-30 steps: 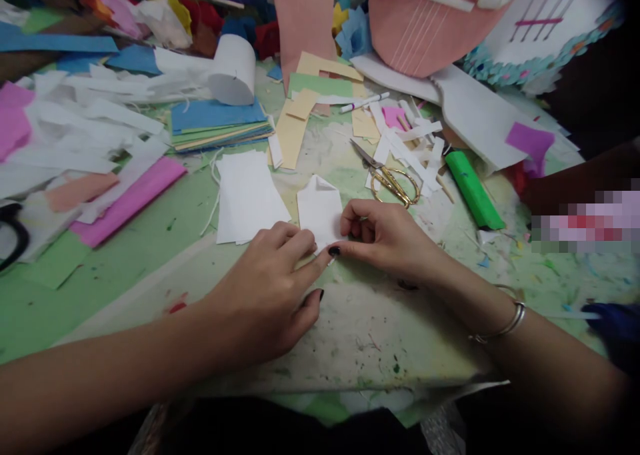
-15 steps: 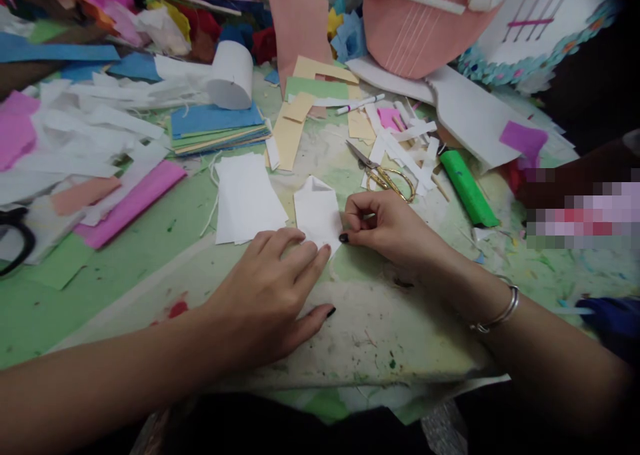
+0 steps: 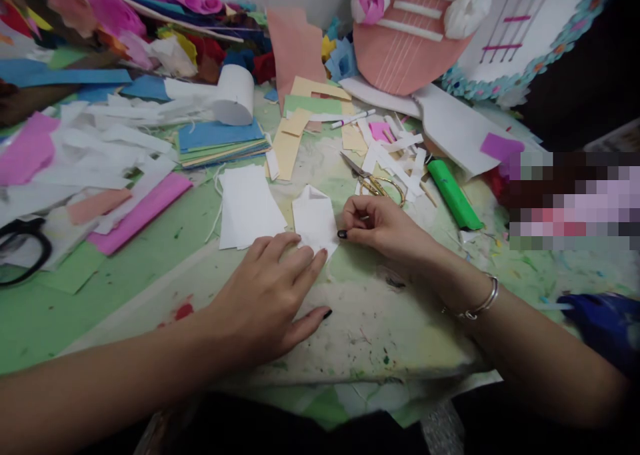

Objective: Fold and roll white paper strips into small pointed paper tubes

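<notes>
A small white paper (image 3: 316, 218) with its top folded into a pointed flap lies on the table in front of me. My left hand (image 3: 277, 285) rests palm down with fingers extended, its fingertips on the paper's lower edge and the thumb apart. At the paper's right edge, my right hand (image 3: 377, 227) has its fingers curled and its thumb close against them, pinching the lower right corner. Just left of that paper lies a stack of white sheets (image 3: 247, 205). Gold-handled scissors (image 3: 377, 185) lie beyond my right hand.
Coloured papers (image 3: 220, 138) are stacked behind the white sheets, near a white paper roll (image 3: 235, 95). A green wrapped bar (image 3: 454, 195) lies to the right. Black-handled scissors (image 3: 43, 241) sit at far left. A pink guitar-like craft (image 3: 410, 48) stands at the back.
The view has tilted up slightly and turned a little right. Both hands and the folded paper stay nearly the same relative to each other.
</notes>
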Motion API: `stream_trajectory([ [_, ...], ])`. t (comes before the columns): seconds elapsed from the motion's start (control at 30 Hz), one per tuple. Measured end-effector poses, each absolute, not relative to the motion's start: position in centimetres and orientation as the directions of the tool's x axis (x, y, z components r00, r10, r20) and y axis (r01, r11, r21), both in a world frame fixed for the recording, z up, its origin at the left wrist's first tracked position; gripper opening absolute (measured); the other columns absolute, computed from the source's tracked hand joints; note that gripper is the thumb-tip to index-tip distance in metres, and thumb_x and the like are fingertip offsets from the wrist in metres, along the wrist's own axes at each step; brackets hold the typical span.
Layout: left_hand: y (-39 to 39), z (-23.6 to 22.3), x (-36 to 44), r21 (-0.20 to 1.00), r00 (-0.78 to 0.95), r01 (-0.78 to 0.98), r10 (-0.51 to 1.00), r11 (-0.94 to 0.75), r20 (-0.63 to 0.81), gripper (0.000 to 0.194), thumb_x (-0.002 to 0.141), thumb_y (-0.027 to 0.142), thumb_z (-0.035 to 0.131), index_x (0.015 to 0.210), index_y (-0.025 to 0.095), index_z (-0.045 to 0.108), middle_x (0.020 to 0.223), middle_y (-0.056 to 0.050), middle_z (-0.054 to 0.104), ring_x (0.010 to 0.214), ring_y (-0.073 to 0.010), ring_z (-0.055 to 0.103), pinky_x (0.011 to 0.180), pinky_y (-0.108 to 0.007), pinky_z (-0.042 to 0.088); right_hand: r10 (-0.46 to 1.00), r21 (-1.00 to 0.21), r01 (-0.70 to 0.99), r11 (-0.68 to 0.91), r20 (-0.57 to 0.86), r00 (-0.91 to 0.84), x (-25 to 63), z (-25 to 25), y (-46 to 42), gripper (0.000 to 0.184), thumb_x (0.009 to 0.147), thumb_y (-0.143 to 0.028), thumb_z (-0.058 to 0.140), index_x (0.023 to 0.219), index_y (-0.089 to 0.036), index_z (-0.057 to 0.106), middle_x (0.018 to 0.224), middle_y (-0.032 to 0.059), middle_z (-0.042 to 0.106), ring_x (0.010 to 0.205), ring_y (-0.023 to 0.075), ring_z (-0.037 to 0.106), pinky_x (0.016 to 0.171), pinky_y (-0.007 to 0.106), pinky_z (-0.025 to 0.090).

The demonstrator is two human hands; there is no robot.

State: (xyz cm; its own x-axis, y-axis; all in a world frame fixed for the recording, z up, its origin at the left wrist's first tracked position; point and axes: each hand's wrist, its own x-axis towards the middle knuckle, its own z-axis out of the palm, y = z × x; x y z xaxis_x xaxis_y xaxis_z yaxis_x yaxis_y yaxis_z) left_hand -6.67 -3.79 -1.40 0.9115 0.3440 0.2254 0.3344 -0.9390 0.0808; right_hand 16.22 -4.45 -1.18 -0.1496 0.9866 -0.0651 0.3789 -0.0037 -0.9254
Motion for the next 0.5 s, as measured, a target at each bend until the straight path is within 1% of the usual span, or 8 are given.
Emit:
stream_trajectory([
  [0.07,-3.9,-1.4,-6.7,0.065,0.907,0.349,0.355,-0.935,0.228,0.053,0.089,0.042,0.052,0.128,0.006,0.058,0.108,-0.016,0.064,0.114,-0.0397,0.049,0.088,-0.056,0.046,0.984,-0.911,0.411,0.029,-0.045,-0.17,16.1,-1.5,-4.6,0.012,0.069,-0.012,0.062,0.07,-0.018,0.052,0.058,-0.0078,0.039,0.054,0.0074,0.034,0.052,0.024,0.026],
  [0.2,-4.2,-1.6,-6.6,0.028,0.898,0.367,0.361,-0.93,0.252,0.052,0.089,0.042,0.052,0.128,0.008,0.058,0.11,-0.015,0.064,0.114,-0.0402,0.05,0.086,-0.055,0.046,0.982,-0.862,0.505,0.04,-0.058,-0.177,15.6,-1.9,-4.9,0.006,0.073,-0.013,0.062,0.076,-0.017,0.059,0.057,-0.0078,0.04,0.053,0.0073,0.036,0.051,0.023,0.025],
  [0.37,-4.4,-1.6,-6.6,-0.015,0.892,0.383,0.366,-0.924,0.266,0.049,0.089,0.042,0.052,0.125,0.009,0.06,0.107,-0.013,0.066,0.113,-0.0404,0.052,0.085,-0.053,0.046,0.984,-0.845,0.526,0.093,-0.001,-0.176,15.1,-1.8,-5.2,0.007,0.075,-0.011,0.061,0.078,-0.015,0.064,0.055,-0.008,0.04,0.052,0.0065,0.037,0.051,0.022,0.026],
  [0.5,-4.4,-1.5,-6.6,-0.039,0.888,0.389,0.363,-0.92,0.282,0.049,0.089,0.043,0.052,0.124,0.01,0.061,0.105,-0.013,0.066,0.111,-0.04,0.053,0.084,-0.051,0.046,0.982,-0.833,0.537,0.133,0.038,-0.185,14.9,-1.7,-5.5,0.009,0.078,-0.013,0.061,0.081,-0.015,0.068,0.054,-0.0076,0.042,0.05,0.0063,0.038,0.05,0.021,0.028],
])
